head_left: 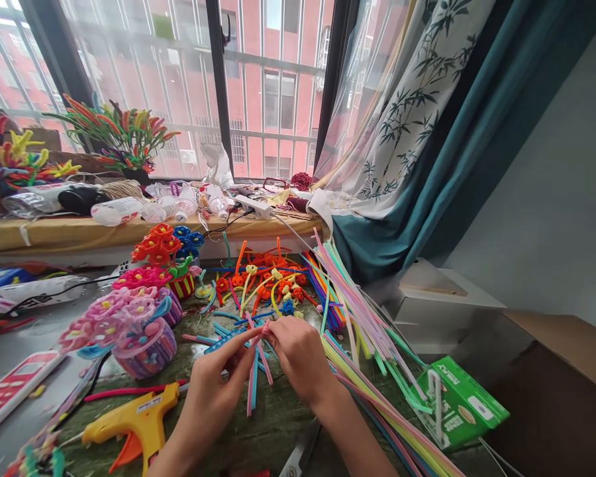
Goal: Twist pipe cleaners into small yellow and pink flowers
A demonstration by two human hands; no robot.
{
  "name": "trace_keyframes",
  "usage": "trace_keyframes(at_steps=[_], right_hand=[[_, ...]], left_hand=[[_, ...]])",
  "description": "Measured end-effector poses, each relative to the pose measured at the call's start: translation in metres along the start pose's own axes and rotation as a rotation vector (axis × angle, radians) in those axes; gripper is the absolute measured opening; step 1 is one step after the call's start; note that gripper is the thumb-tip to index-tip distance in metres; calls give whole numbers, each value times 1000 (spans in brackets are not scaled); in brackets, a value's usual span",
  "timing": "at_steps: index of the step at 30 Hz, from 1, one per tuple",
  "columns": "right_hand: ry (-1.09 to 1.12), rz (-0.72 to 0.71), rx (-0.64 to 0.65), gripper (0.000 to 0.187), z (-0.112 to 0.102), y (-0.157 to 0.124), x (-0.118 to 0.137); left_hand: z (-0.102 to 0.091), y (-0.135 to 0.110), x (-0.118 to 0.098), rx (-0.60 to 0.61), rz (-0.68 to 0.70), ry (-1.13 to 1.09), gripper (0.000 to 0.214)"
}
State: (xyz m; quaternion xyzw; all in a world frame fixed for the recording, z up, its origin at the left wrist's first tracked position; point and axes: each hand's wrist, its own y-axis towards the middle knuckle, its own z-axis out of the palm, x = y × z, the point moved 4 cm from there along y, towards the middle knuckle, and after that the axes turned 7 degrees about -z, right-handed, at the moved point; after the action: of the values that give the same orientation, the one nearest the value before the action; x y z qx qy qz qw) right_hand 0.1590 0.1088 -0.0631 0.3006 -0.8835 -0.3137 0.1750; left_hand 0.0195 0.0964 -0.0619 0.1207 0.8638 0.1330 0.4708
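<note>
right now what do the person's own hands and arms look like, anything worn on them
The left hand and right hand are bare, with no gloves. The left forearm and right forearm are also uncovered as far as they show: no sleeve, watch or bracelet is in view, and no markings stand out. Nail details are too small to tell.

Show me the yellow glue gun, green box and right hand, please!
Yellow glue gun (pixel 143 419), head view: middle of its body.
Green box (pixel 463 392), head view: its printed face.
Right hand (pixel 299 354), head view: back of the hand.
</note>
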Motion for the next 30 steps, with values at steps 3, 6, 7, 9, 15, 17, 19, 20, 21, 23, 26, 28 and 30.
trace_keyframes(at_steps=[3, 6, 7, 9, 15, 17, 19, 20, 21, 23, 26, 28, 30], right_hand=[[-42, -51, -29, 33, -2, 0, 4], [-57, -98, -40, 29, -2, 1, 9], [-52, -115, -35, 26, -2, 1, 11], [-32, -144, -21, 21, -2, 1, 13], [22, -198, 29, 17, 0, 1, 13], [37, -203, 48, 18, 0, 1, 13], [63, -198, 66, 20, -1, 1, 12], [81, -193, 71, 21, -1, 1, 12], [101, -188, 73, 23, -2, 1, 12], [136, -175, 68, 26, -3, 2, 12], [169, -150, 45, 27, -4, 2, 12], [179, -141, 29, 27, -5, 2, 12], [177, -138, 21, 27, -5, 2, 14]], left_hand=[[1, 2, 4, 41, -102, -116, 29], [6, 3, 8, 67, -169, -179, 29], [7, 3, 10, 77, -180, -187, 30], [9, 3, 11, 93, -179, -182, 31], [8, 1, 12, 105, -113, -23, 29], [6, 1, 11, 88, -106, 19, 28], [5, 0, 10, 83, -95, 13, 26], [4, 0, 10, 87, -86, -3, 24], [4, 0, 10, 92, -78, -19, 23], [3, 0, 10, 93, -70, -27, 22], [1, 1, 10, 64, -61, -12, 22], [-1, 1, 9, 34, -53, -21, 21], [-2, 2, 8, 12, -56, -47, 20]])
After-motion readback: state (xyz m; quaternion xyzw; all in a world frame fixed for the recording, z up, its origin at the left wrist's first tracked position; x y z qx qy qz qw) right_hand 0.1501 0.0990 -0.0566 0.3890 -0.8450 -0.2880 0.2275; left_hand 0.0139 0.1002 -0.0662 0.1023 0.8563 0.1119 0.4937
